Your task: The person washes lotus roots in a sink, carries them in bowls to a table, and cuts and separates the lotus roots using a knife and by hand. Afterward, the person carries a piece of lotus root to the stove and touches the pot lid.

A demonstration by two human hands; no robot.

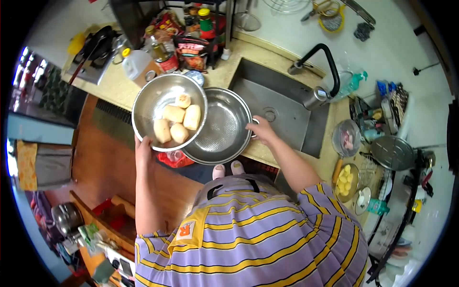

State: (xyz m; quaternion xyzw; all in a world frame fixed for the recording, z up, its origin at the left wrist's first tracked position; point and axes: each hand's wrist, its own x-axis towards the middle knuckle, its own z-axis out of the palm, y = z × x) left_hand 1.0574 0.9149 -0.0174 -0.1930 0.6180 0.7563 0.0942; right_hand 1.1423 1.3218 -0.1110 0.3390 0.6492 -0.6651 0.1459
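My left hand [144, 149] is closed on the near left rim of a shiny metal bowl [148, 103]. Several thick, pale peeled root chunks [192, 117] lie inside it; their exact kind is unclear. Gripped by its right-side loop handle in my right hand [262, 129] is a round steel steamer pan [227, 117] with small holes across its bottom. The bowl is tilted slightly and overlaps the left side of the pan from above. No chunks show in the visible part of the pan.
To the right is a steel sink [287, 112] with a black faucet [330, 60]. Sauce bottles, food packets and a plastic jug [136, 64] crowd the counter behind the bowl. A dish of yellow pieces [345, 181] and a clear bowl [345, 138] stand at right.
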